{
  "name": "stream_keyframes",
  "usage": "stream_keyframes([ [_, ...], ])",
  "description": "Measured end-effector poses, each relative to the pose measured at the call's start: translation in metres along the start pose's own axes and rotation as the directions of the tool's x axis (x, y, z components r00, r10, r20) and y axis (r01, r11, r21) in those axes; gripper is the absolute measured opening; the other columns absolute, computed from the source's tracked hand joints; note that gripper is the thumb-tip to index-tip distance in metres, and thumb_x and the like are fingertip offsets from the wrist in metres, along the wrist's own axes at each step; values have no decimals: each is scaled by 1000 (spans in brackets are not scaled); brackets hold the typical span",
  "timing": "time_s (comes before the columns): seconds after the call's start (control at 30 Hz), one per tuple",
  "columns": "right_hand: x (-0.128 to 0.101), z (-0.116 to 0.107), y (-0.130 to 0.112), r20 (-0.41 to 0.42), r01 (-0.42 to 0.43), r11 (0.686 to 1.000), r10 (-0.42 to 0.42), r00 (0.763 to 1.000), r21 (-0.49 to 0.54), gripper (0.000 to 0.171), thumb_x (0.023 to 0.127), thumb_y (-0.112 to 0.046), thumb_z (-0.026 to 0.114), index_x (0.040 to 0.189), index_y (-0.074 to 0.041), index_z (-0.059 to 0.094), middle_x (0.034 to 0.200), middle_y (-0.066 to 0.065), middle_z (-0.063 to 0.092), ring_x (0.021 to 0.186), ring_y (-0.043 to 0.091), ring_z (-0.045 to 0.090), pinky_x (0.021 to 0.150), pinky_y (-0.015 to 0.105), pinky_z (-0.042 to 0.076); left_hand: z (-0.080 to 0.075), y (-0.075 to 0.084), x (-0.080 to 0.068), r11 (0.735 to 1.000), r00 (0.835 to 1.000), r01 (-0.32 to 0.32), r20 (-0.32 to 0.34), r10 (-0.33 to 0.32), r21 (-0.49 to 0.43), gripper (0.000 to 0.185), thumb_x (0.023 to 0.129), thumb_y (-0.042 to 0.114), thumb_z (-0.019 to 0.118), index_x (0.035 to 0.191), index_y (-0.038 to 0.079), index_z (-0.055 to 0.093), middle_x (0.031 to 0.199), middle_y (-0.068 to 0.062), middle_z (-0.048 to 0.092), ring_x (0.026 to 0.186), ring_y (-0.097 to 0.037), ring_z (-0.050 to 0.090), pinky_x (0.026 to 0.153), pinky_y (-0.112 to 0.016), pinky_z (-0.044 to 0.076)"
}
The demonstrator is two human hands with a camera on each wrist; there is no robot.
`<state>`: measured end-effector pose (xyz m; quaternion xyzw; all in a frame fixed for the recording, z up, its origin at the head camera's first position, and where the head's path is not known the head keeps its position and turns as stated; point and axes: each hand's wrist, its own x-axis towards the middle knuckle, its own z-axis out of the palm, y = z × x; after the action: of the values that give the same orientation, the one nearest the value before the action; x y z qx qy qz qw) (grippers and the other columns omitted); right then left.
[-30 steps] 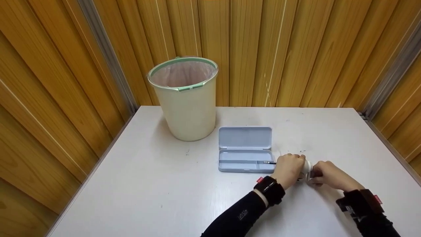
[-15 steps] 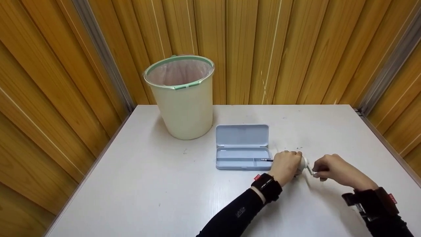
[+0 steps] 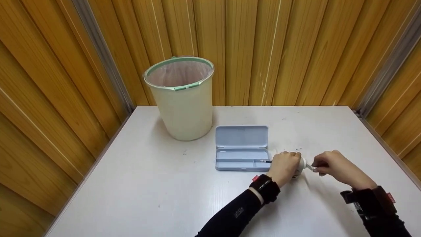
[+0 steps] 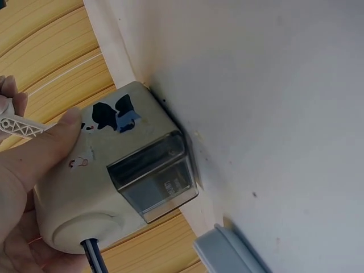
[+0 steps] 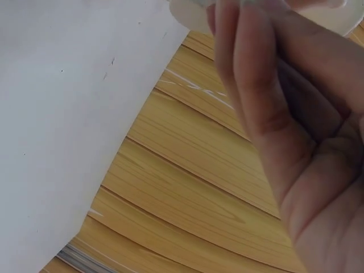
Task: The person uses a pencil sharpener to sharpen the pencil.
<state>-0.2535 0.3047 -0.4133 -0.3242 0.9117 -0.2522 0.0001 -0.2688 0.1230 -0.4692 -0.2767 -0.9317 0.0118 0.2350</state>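
Observation:
A white hand-crank pencil sharpener point(image 4: 94, 193), with dark stickers and a clear shavings drawer point(image 4: 165, 185), stands on the table. My left hand point(image 3: 284, 168) grips its body, thumb on top in the left wrist view. A dark pencil point(image 4: 94, 256) sticks out of the sharpener's front; its tail end points left over the pencil case in the head view. My right hand point(image 3: 340, 169) pinches the end of the crank handle point(image 4: 23, 126), to the right of the sharpener. The pencil's tip is hidden inside the sharpener.
A light blue pencil case point(image 3: 241, 136) lies with its lid raised, just left of my left hand. Farther back on the left stands a cream bin point(image 3: 184, 113) with a green rim and a plastic liner. Wood-patterned walls point(image 3: 243, 52) close off the white table point(image 3: 148, 187).
My right hand has moved right and then slightly up, and the crank arm has turned with it. My left hand keeps its grip on the sharpener. The head view has shifted slightly.

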Motion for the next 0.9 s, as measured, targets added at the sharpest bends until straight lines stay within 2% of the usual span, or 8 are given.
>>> stream_keyframes([
  [0.3,1,0,-1,-75,-45,997,41,996,-58,6,80,1,74,78,-4,71,68,-4,67,61,-3,52,53,20,45,0,-1,2,1000,999,-7,34,7,-7,28,84,28,75,111,26,69,98,16,71,78,0,66,63,-12,52],
  [0.43,2,2,0,-150,-44,994,27,988,-104,7,79,1,75,78,-4,71,67,-6,65,61,-5,48,53,20,44,0,-3,3,1000,999,-10,43,10,-21,26,84,28,74,110,26,69,97,16,72,77,-1,66,62,-14,52],
  [0.57,3,5,-1,-229,-48,989,14,973,-142,10,77,4,75,77,-5,71,70,-3,68,62,-5,49,53,20,43,1,-4,3,1000,999,-12,31,13,-26,26,84,27,74,109,26,69,97,16,72,77,-2,67,61,-15,52],
  [0.7,4,9,-1,-308,-41,982,-18,951,-184,13,76,4,76,75,-6,69,73,1,72,64,-2,56,54,21,46,3,-4,3,1000,1000,-12,9,12,-21,27,84,26,74,110,25,68,97,16,72,77,-2,68,60,-16,53],
  [0.9,6,19,-1,-400,-53,968,-51,915,-246,11,77,3,75,77,-5,68,74,5,73,64,14,66,54,24,49,4,-5,2,1000,1000,-14,-1,14,-10,29,85,23,73,114,25,68,100,15,73,79,-3,68,61,-16,53],
])
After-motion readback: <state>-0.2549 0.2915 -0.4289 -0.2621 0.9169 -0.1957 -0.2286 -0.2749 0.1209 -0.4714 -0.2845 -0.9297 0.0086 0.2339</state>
